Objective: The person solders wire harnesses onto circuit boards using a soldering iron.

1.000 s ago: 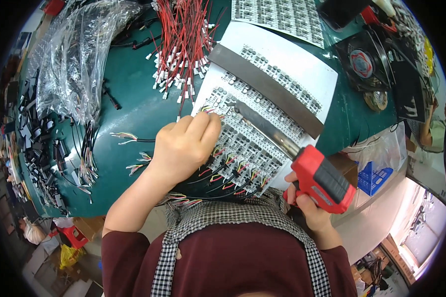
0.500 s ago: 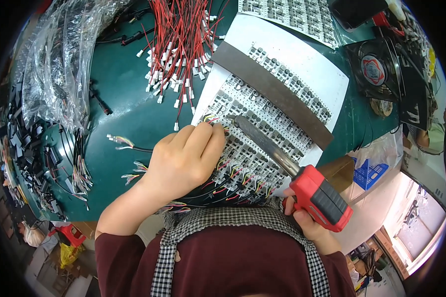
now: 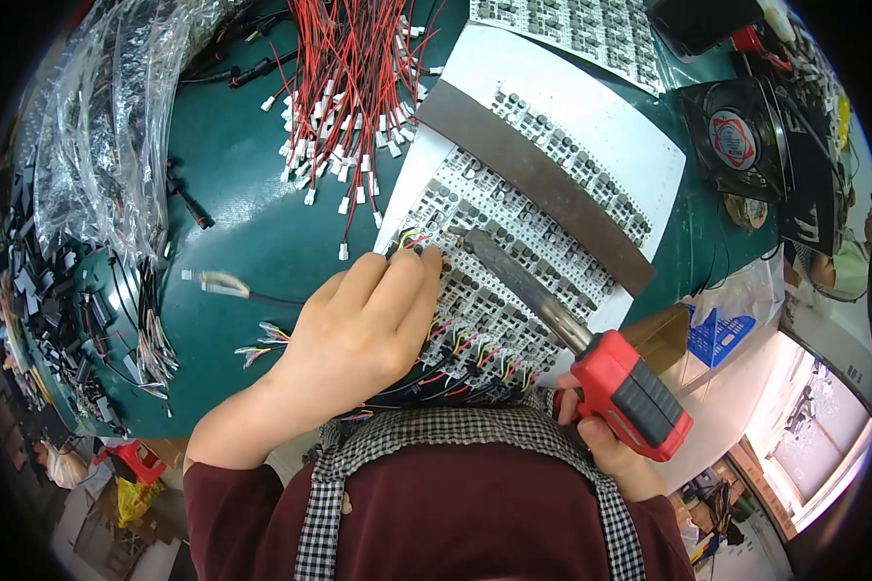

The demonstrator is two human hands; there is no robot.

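Observation:
My left hand (image 3: 363, 324) is closed at the left edge of a sheet of small white circuit boards (image 3: 494, 252), its fingertips pinching a black cable (image 3: 276, 299). Coloured wire ends (image 3: 415, 238) show just beyond those fingertips, over the boards. In my right hand (image 3: 601, 436) is a red and black soldering gun (image 3: 635, 392), the fingers wrapped round its grip. Its dark tip (image 3: 458, 232) points up and left, close to the coloured wires; whether it touches them I cannot tell. Several cables with coloured wires (image 3: 480, 353) lie along the boards' near edge.
A dark brown bar (image 3: 538, 184) lies across the boards. Beyond my left hand is a bundle of red and black wires with white connectors (image 3: 344, 136). Clear plastic bags (image 3: 107, 136) and black pieces lie at the left. A fan (image 3: 731, 136) stands at the right.
The free end of the black cable has swung left and down a little. My left hand has shifted slightly down; the soldering gun has barely moved.

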